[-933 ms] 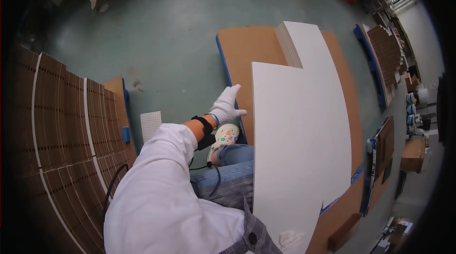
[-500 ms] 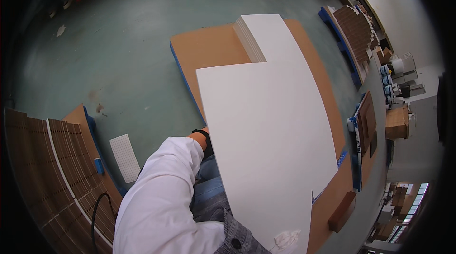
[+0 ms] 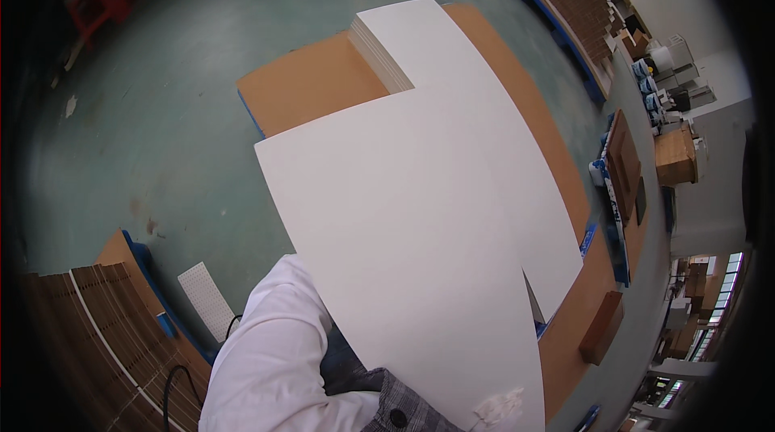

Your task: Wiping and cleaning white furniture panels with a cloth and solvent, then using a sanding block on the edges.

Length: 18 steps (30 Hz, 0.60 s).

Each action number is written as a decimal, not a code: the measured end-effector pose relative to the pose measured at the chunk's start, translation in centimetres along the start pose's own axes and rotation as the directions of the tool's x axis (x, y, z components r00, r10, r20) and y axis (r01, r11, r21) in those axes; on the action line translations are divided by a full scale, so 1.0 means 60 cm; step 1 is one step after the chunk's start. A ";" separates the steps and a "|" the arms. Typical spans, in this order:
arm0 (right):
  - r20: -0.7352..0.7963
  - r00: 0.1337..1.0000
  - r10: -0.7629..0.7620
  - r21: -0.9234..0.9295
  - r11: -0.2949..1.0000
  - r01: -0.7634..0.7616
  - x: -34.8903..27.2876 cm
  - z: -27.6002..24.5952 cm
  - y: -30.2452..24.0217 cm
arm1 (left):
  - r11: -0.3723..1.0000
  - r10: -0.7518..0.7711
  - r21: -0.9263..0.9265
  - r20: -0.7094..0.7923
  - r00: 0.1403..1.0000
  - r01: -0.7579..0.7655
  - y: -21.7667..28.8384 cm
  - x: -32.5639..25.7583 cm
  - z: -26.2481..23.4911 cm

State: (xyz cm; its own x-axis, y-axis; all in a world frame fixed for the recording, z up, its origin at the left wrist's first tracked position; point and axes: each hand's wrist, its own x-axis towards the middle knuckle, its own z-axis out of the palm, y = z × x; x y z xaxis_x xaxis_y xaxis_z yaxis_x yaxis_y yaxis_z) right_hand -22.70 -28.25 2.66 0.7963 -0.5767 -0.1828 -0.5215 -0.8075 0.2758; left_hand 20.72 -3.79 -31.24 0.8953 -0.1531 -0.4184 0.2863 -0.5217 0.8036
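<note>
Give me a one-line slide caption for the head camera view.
A gloved right hand grips the near edge of a large white sheet, held over a white sheet stack on brown board.

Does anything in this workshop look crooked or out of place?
Nothing looks damaged or spilled. The big white sheet in front of the person sits skewed to the white stack on the brown pallet board. A small perforated white panel lies loose on the floor.
</note>
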 end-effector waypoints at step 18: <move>0.015 0.999 -0.032 0.048 0.998 0.031 -0.022 0.007 -0.005 | 1.000 -0.010 0.003 -0.123 0.992 0.010 -0.070 -0.050 -0.091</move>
State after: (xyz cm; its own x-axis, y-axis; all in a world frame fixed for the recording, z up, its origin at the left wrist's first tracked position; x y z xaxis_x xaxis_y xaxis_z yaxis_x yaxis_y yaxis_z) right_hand -23.70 -27.27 2.44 0.8076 -0.5527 -0.2058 -0.5109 -0.8299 0.2242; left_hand 18.67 3.41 -31.03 0.9276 -0.0439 -0.3709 0.2943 -0.5256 0.7982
